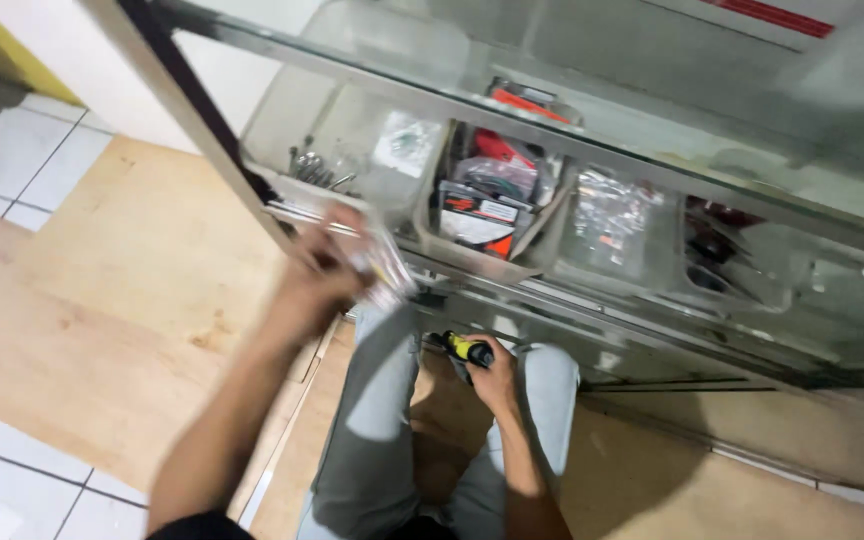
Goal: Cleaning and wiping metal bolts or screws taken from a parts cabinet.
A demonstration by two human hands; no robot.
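The left hand point(317, 270) is reaching up toward ten o'clock, with the arm stretching long from the bottom of the view. Its fingers are curling shut around a small clear bag point(384, 268), which is sticking out toward three o'clock from the hand. The bag is looking shiny and crinkly, and it is blurry. It is sitting just in front of the shelf edge point(552, 120).

The right hand point(497, 375) is resting low, near six o'clock, between the knees in grey pants point(377, 420). It is gripping a tool point(464, 350) with a yellow and black handle. The tool is poking out toward ten o'clock from the fist.

Up at twelve o'clock, clear plastic bins point(472, 250) are sitting in a row behind glass. They are holding shiny bags, red and black packs, and small metal parts point(314, 168). Smooth brown boards point(142, 290) are lying on white floor tiles point(12, 150) at nine o'clock.
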